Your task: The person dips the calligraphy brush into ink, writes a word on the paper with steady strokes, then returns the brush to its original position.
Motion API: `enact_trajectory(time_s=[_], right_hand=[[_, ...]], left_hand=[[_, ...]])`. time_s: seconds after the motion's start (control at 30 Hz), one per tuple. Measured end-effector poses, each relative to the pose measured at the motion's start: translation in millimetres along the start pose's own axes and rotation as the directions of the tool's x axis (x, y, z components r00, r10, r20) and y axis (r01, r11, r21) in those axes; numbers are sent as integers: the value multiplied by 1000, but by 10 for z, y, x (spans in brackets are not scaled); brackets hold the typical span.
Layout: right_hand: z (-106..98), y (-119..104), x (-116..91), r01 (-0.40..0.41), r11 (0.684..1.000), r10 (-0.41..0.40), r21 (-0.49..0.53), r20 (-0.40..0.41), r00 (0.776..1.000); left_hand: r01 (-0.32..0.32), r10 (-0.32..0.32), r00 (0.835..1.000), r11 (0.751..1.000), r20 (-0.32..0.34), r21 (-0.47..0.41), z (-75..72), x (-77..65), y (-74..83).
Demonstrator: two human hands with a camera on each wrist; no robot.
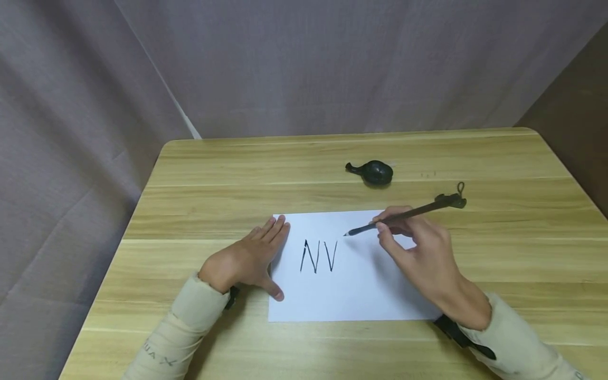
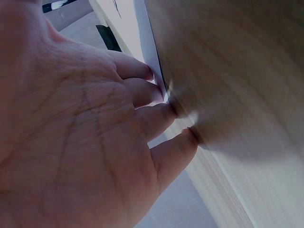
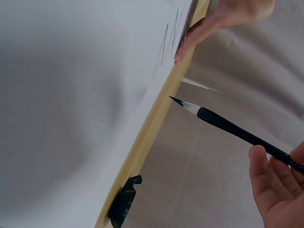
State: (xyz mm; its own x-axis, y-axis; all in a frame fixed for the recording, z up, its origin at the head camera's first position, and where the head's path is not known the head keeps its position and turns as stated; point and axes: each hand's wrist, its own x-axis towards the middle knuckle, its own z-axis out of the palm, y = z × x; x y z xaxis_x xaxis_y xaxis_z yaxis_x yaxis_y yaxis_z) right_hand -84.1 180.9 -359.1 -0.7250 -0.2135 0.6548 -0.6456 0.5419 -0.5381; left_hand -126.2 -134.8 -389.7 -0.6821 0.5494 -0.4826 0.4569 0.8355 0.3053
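A white sheet of paper (image 1: 351, 301) lies on the table, marked with black zigzag strokes (image 1: 318, 257) resembling "NV". My left hand (image 1: 252, 258) rests on its left edge with fingers extended and thumb spread. In the left wrist view, those fingertips (image 2: 187, 135) touch the tabletop and the paper's edge. A dark ink brush (image 1: 408, 213) is pinched in my right hand (image 1: 425, 253), its handle slanting up to the right. In the right wrist view, the brush tip (image 3: 178, 100) is black with pale bristles above it and stands clear of the paper.
Behind the paper, a dark gourd-shaped object (image 1: 377, 173) with a narrow neck lies on the wooden table (image 1: 228, 174). A grey curtain (image 1: 304, 68) hangs along the table's back and left sides. A brown surface (image 1: 570, 105) borders the right side.
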Motion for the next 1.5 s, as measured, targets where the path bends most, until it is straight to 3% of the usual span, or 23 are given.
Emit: enact_trajectory(time_s=[0.87,1.5], right_hand=[[78,69,-123,-36,999,37,-15,50,998],[15,-103,-260,-14,999,10,47,76,997]], left_hand=[[5,-5,1000,1000,5,1,-15,-21,-7],[5,-5,1000,1000,7,-9,-26,-29,-3]])
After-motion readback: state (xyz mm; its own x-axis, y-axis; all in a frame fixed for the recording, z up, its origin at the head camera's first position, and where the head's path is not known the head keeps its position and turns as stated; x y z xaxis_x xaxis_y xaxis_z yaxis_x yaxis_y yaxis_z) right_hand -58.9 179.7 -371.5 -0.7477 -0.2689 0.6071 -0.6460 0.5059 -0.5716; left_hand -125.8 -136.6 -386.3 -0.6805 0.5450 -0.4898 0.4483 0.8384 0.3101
